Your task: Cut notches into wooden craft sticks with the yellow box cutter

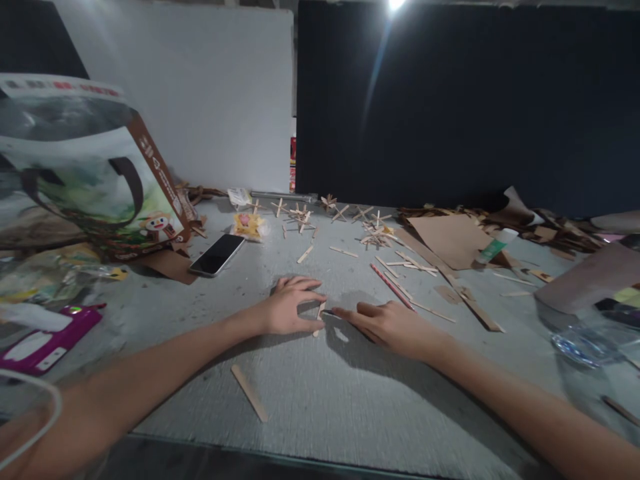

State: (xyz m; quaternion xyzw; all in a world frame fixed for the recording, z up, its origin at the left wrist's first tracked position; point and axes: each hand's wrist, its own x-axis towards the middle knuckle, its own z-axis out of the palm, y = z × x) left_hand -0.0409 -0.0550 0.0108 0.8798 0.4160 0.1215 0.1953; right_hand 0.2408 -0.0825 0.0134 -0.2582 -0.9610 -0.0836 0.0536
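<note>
My left hand rests on the grey table with thumb and fingertips curved round a short wooden craft stick, pinning it from both ends. From the right, my right hand grips a thin dark pointed tool, its index finger laid along it. The tool's tip meets or almost meets the stick; its exact kind is too small to make out. Closer to the front edge lies a loose wider wooden stick, apart from both hands.
Crossed stick pieces and loose sticks lie at the back. A red-striped pencil, cardboard and glue stick are to the right. A phone, large printed bag and purple device are left.
</note>
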